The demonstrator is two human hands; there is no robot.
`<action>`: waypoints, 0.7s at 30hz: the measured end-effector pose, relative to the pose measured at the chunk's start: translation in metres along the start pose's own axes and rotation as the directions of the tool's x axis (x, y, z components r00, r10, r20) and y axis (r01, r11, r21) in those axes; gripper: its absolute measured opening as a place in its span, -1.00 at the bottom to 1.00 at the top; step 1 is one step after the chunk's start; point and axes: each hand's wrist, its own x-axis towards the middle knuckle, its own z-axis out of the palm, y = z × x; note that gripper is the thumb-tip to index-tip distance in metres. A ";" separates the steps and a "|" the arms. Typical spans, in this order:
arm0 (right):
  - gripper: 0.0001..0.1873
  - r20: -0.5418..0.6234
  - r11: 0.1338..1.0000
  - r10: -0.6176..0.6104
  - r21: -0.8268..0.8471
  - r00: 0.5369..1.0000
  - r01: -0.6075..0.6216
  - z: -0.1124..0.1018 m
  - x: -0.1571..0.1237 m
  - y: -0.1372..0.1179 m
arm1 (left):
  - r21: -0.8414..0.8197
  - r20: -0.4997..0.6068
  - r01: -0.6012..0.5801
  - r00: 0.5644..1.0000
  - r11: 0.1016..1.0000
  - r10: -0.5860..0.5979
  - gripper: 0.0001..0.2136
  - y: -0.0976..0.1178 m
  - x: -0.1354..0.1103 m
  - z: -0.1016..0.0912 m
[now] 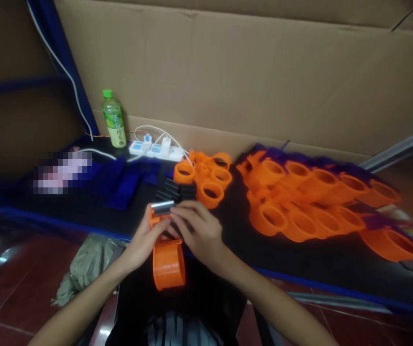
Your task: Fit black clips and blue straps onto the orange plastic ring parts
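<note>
My left hand [145, 242] is closed around the upper part of an orange plastic piece [168, 266], whose wide ring hangs down below the fingers. A short dark cylinder [162, 208] with a bright, shiny top edge lies across the top of that piece. My right hand [201, 233] has its fingertips pinched at the right end of this cylinder. Just beyond the hands lie several black cylinders [172, 188] in a small heap. Beside them stands a group of orange ringed pieces [212, 192].
Many more orange ringed pieces [300, 223] are stacked in rows at the right. A white power strip [156, 150] with plugs and a green-capped bottle [115, 120] stand at the back. Blue strips [125, 185] lie left on the black table [224, 240]; cardboard [228, 72] rises behind.
</note>
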 end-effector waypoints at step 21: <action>-0.70 0.592 0.837 0.132 -0.497 0.795 0.231 0.039 0.118 0.026 | -0.312 0.120 0.302 0.953 0.901 -0.278 -0.39 0.021 0.007 -0.011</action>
